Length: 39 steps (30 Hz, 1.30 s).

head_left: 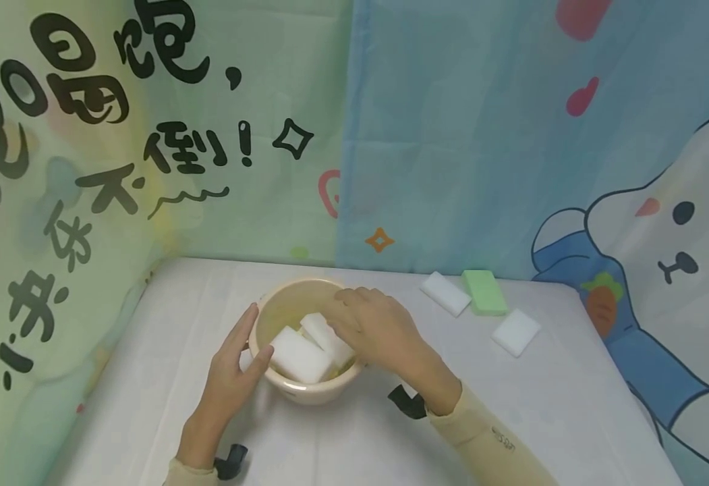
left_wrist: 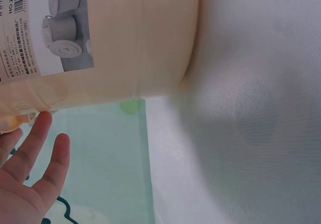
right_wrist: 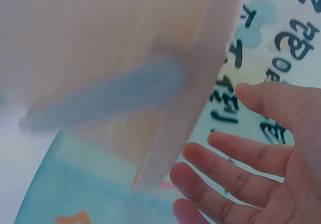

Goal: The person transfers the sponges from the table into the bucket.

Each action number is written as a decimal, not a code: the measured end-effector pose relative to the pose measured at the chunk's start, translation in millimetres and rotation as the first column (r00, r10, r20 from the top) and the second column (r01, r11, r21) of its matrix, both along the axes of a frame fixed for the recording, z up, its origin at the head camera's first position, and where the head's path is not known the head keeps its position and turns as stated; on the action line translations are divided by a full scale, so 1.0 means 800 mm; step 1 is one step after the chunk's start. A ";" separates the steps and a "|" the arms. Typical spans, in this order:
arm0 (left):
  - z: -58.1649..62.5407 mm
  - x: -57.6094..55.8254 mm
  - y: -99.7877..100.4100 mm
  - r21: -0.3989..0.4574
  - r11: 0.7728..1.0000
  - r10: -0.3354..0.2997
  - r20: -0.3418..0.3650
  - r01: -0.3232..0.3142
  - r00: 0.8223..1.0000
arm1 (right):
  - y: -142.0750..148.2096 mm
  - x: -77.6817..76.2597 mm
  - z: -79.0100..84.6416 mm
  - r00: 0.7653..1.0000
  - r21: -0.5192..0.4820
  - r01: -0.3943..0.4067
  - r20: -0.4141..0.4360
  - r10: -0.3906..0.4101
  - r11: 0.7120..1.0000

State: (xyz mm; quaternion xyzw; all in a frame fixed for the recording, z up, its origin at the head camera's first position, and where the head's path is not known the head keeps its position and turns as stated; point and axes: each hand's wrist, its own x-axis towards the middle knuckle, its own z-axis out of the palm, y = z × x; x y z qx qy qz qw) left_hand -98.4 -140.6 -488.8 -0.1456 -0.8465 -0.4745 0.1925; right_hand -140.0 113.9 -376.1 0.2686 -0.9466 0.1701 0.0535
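A cream plastic bucket (head_left: 308, 393) stands on the white-covered table, with white sponge blocks (head_left: 301, 356) inside. My left hand (head_left: 227, 378) is at its left side, thumb by the near rim and fingers spread along the outer wall. In the left wrist view, the bucket (left_wrist: 165, 43) bears a printed label (left_wrist: 20, 43), and the fingers of the left hand (left_wrist: 30, 179) reach toward its rim. My right hand (head_left: 384, 334) reaches over the right rim, partly covering the opening. The right wrist view shows that hand (right_wrist: 256, 169) with relaxed, parted fingers and nothing in them, beside the bucket wall (right_wrist: 175, 108).
Right of the bucket, two white sponge blocks (head_left: 446, 294) and a green block (head_left: 484, 293) lie near the table's back edge. Printed cloth (head_left: 257, 202) hangs behind and at the left. A dark strap (head_left: 409, 403) shows under the right wrist.
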 end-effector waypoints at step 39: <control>-0.002 -0.001 0.000 0.023 1.000 -0.002 0.041 0.001 0.999 | 0.281 -0.106 -0.102 0.852 -0.083 0.522 0.101 -0.514 0.849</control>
